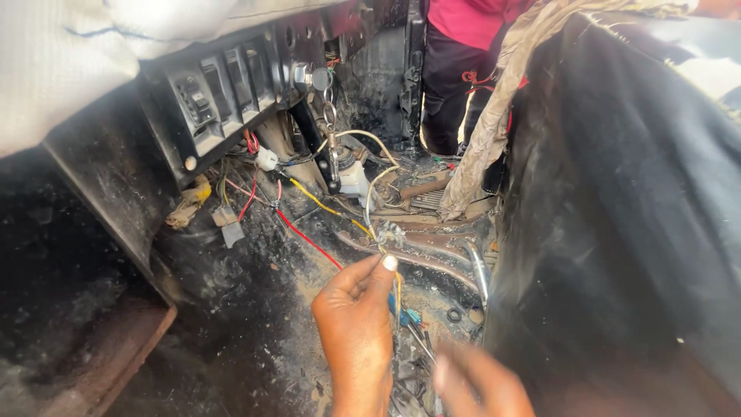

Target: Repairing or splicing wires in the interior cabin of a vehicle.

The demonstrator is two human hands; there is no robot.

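a thin wire bundle [395, 297] is pinched by the left hand [356, 332]; the right hand [478, 382] is blurred, grip not discernible. a bare strand could be shorted against the red wire [309, 241] if tugged.

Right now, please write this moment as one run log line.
left hand: pinching yellow wire | right hand: blurred, near | red wire: loose on floor

A grimy vehicle footwell is seen in bright daylight, bounded on the left by a black switch panel [224, 93] under a pale cloth [69, 54], floored with sooty bare metal [231, 324], and flanked on the right by a dark worn seat [617, 216].
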